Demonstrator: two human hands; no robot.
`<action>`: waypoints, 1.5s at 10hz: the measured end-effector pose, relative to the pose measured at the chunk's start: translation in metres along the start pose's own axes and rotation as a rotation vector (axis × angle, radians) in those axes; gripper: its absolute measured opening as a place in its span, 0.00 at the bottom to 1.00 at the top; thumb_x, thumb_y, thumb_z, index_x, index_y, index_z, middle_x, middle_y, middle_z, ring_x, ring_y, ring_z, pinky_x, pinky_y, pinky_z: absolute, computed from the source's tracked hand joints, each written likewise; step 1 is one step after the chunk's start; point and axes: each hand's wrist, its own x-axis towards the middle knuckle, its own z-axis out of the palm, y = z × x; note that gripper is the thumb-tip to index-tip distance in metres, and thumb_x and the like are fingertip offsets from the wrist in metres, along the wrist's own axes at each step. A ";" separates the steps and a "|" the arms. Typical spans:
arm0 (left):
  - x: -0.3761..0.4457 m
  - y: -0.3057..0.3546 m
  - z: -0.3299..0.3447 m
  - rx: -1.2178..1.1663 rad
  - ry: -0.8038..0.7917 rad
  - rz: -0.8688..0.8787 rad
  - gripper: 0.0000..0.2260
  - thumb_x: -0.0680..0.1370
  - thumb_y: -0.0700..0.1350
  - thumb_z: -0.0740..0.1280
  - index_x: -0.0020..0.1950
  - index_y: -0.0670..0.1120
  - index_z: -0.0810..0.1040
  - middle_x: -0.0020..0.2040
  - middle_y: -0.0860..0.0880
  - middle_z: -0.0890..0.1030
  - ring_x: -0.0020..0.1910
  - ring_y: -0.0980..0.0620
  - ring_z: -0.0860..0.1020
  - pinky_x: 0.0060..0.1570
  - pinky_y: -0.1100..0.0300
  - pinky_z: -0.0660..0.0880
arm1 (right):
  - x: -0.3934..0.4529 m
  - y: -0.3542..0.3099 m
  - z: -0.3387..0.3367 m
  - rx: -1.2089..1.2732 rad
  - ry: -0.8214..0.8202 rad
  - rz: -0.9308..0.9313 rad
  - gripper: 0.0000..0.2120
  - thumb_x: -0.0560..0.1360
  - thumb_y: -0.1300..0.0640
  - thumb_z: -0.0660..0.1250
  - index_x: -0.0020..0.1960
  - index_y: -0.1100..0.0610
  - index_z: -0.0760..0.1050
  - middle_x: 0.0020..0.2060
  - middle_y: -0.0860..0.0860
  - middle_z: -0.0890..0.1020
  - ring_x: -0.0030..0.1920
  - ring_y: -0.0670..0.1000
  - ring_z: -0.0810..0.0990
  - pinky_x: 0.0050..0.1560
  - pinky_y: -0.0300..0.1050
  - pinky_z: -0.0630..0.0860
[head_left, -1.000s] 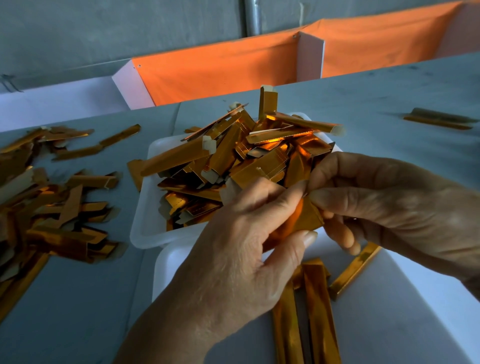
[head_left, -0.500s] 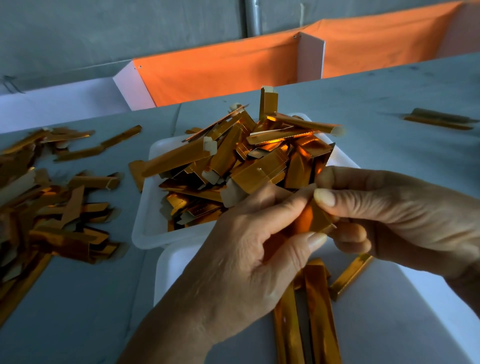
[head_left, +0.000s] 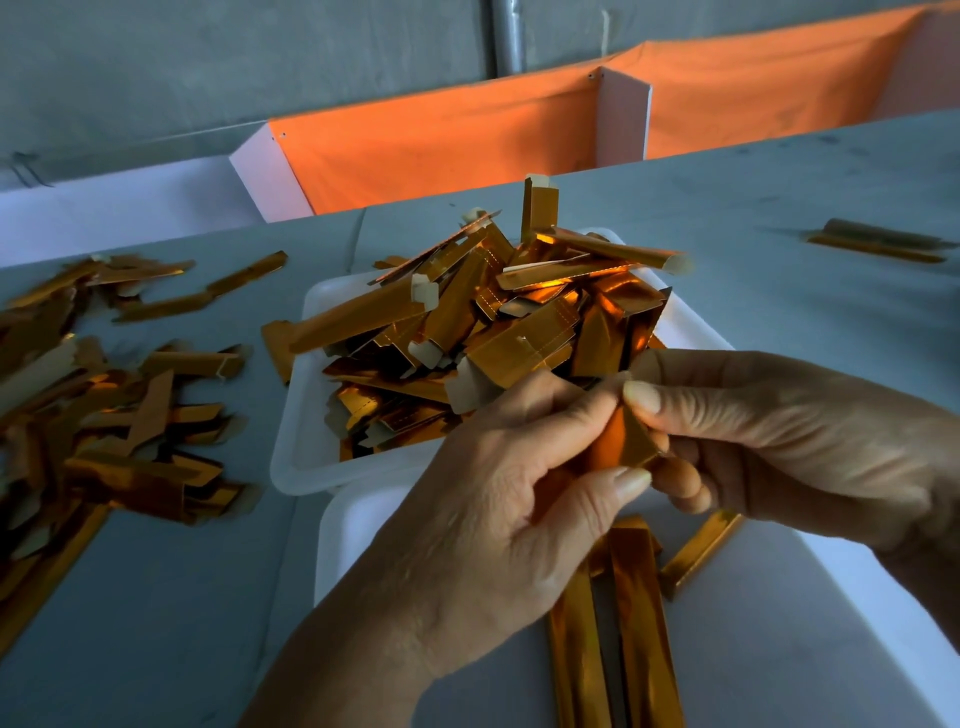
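The left hand (head_left: 493, 519) pinches a small gold card sleeve (head_left: 621, 441) between curled thumb and forefinger. The right hand (head_left: 789, 447) pinches its other edge, fingers bent around it. The sleeve is in the air between both hands. It looks light, thin and glossy, so probably slippery and easy to crush; hold it at the creased edges. Just behind the fingers, a white tray (head_left: 298, 467) is heaped with flat blanks (head_left: 519, 343). Below the fingers, finished sleeves (head_left: 639, 623) lie in a nearer tray (head_left: 353, 525).

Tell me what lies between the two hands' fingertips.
A folded gold foil piece, pinched by the left hand and the right hand; the head view shows it.
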 end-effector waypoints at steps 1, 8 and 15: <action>0.003 0.003 0.000 0.057 -0.036 -0.075 0.17 0.78 0.55 0.62 0.60 0.45 0.77 0.47 0.54 0.71 0.47 0.54 0.75 0.39 0.67 0.72 | -0.001 -0.003 0.005 0.012 0.034 0.014 0.23 0.58 0.50 0.77 0.44 0.64 0.76 0.31 0.56 0.77 0.27 0.49 0.77 0.26 0.38 0.75; 0.000 -0.020 0.001 -0.343 0.431 -0.400 0.20 0.77 0.53 0.59 0.70 0.58 0.67 0.67 0.57 0.74 0.58 0.57 0.78 0.63 0.58 0.72 | -0.007 -0.011 -0.004 -0.237 0.492 -0.129 0.14 0.58 0.53 0.71 0.39 0.61 0.79 0.25 0.56 0.80 0.24 0.48 0.78 0.25 0.34 0.74; 0.004 -0.021 0.000 -0.016 0.710 -0.321 0.13 0.80 0.38 0.60 0.59 0.48 0.79 0.53 0.57 0.82 0.53 0.65 0.78 0.48 0.78 0.70 | -0.012 -0.008 0.015 -0.896 0.282 0.020 0.01 0.71 0.48 0.67 0.41 0.42 0.76 0.30 0.46 0.84 0.29 0.44 0.82 0.32 0.38 0.76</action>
